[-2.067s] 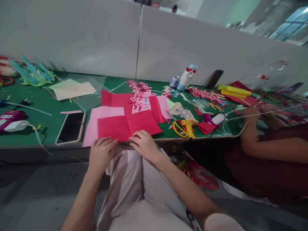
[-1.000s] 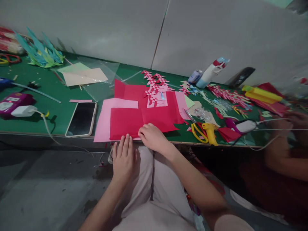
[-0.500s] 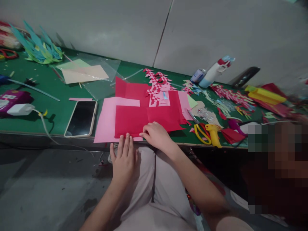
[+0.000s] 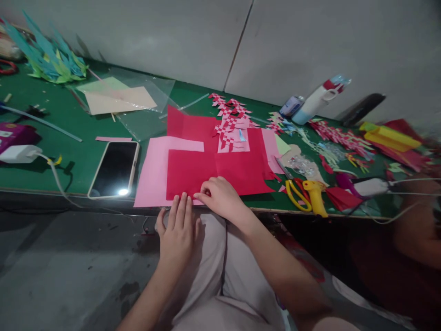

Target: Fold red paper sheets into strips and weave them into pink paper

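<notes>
A red paper sheet (image 4: 191, 172) lies in the middle of the frame, along the near edge of the green tabletop (image 4: 79, 177), with a pale crease running down it right of its centre. The left hand (image 4: 177, 232), just below the middle of the frame, has its fingers stretched out flat; the middle fingertips rest on the sheet's near edge, left of the crease, and the thumb stands apart from them. The right hand (image 4: 220, 195) is just to the right, fingers curled in, thumb and forefinger meeting at the same near edge. Whether they pinch the paper or only press on it cannot be told, since the curled fingers cover that spot.

Under the red sheet is a pink paper sheet (image 4: 151, 172), mostly covered, showing at the left and as a thin strip by the fingertips. Red-and-pink checkered paper strips (image 4: 229, 122) lie beyond, overlapping too closely to count.

Right of centre, a yellow glue gun (image 4: 317, 197) partly hides the handles of the scissors (image 4: 296, 195). At the far right, another person's arm (image 4: 416, 225) is dark, blurred and cut off by the frame. A purple device (image 4: 17, 138) is cut off at the left edge, and glare covers the lower part of the smartphone's (image 4: 113, 168) screen.
</notes>
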The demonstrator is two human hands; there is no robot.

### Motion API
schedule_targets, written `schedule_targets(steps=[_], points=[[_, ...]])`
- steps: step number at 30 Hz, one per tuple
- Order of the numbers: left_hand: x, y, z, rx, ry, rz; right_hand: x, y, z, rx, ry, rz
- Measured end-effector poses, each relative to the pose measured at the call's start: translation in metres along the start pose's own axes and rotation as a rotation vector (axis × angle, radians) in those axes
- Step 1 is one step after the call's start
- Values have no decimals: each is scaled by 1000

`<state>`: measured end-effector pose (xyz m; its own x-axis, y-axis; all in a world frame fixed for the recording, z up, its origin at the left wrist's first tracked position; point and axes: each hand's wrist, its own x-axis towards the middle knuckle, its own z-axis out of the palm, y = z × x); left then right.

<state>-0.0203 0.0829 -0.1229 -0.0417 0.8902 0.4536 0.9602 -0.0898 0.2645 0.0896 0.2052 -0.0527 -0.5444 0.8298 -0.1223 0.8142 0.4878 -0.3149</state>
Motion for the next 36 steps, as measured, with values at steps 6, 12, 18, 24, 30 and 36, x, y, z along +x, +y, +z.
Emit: schedule_targets(steps=[6, 12, 18, 24, 30, 36], points=[[-2, -4, -2, 14, -7, -34, 5, 2, 1, -3, -34, 23], [-2, -6, -4, -1, -28, -34, 7, 2, -2, 5, -60, 35], [0, -8, -6, 13, -17, -44, 8, 1, -3, 11, -74, 50], [1, -13, -7, 19, -10, -33, 8, 1, -3, 16, -79, 52], [-1, -13, -9, 20, -53, -55, 8, 1, -3, 10, -75, 68], [0, -10, -11, 37, -96, -82, 8, -1, -6, 1, -88, 57]])
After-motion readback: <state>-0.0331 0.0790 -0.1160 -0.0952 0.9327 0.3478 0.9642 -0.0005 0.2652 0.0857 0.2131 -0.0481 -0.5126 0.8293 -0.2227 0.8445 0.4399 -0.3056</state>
